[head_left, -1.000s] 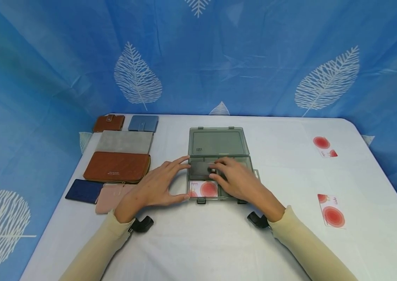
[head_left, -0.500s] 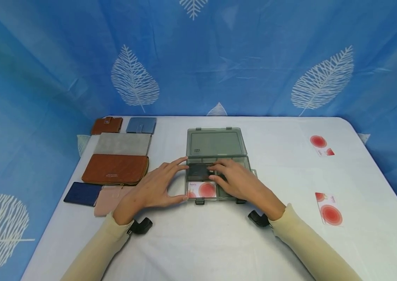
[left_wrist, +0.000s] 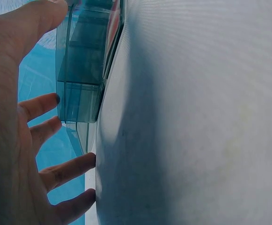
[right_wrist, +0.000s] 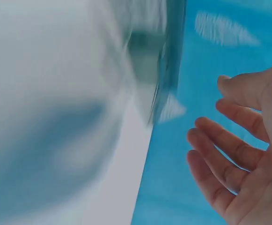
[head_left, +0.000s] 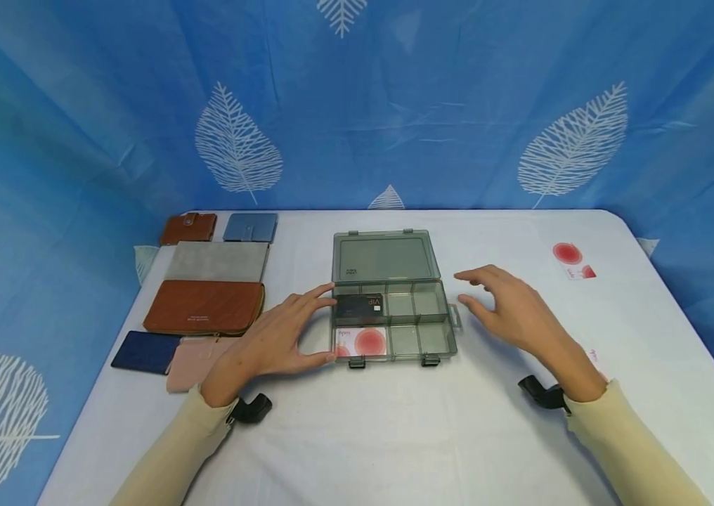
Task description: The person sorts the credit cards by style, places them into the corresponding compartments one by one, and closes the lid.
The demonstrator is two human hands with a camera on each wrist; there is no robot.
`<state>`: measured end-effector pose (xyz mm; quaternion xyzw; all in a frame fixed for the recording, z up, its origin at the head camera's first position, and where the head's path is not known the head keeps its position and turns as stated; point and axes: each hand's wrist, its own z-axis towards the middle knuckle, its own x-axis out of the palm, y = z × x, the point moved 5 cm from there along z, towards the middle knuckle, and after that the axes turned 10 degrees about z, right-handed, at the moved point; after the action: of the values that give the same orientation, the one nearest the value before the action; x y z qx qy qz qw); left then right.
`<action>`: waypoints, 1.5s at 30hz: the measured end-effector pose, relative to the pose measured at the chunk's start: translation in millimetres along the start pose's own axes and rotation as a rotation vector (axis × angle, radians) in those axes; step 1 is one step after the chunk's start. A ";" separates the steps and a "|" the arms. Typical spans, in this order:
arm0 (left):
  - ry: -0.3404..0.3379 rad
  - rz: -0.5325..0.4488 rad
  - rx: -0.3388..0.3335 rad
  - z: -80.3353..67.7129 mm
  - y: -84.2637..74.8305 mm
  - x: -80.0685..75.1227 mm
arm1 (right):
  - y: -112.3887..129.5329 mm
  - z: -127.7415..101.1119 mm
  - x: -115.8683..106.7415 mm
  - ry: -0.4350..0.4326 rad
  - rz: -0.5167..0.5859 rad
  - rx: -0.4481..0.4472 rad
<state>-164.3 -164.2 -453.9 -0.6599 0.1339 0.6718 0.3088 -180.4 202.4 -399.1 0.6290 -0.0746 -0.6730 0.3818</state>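
Observation:
A smoky clear compartment box (head_left: 433, 337) lies open mid-table, its lid (head_left: 385, 256) flat behind it. A black VIP card (head_left: 358, 306) lies in the back-left compartment and a white card with a red disc (head_left: 362, 342) in the front-left one. My left hand (head_left: 322, 323) brackets the box's left end, index finger at the back corner and thumb at the front corner. In the left wrist view the left hand (left_wrist: 23, 140) sits beside the box wall (left_wrist: 84, 70). My right hand (head_left: 467, 288) hovers just right of the box, fingers loose, holding nothing. In the right wrist view the right hand (right_wrist: 238, 154) is empty.
Several wallets lie at the left: small brown (head_left: 187, 228), small blue (head_left: 249, 227), long grey (head_left: 216, 260), long brown (head_left: 204, 307), navy (head_left: 145, 351), pink (head_left: 195, 355). A red-disc card (head_left: 572, 260) lies far right. Blue leaf-print cloth surrounds the white table (head_left: 395, 436).
My right hand has lifted off the black card, leaving it in the box, and swung right of the box. The left hand has stayed at the box's left end.

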 end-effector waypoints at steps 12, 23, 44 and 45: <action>-0.013 -0.002 0.001 -1.7 2.0 -0.4 | -100.6 -5.1 -65.7 -0.112 -0.045 0.275; 0.008 -0.006 0.008 0.6 0.1 1.5 | -184.7 -23.6 -91.0 -0.034 -0.090 0.559; -0.003 -0.005 -0.001 -1.6 -0.3 0.7 | -220.7 -35.1 -102.7 -0.039 -0.051 0.710; -0.003 -0.005 0.000 -1.4 -0.4 0.9 | -222.0 -35.1 -102.7 -0.038 -0.049 0.713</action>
<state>-162.8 -164.5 -454.8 -0.6594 0.1318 0.6718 0.3106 -250.5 432.9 -453.9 0.7117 -0.2968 -0.6252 0.1204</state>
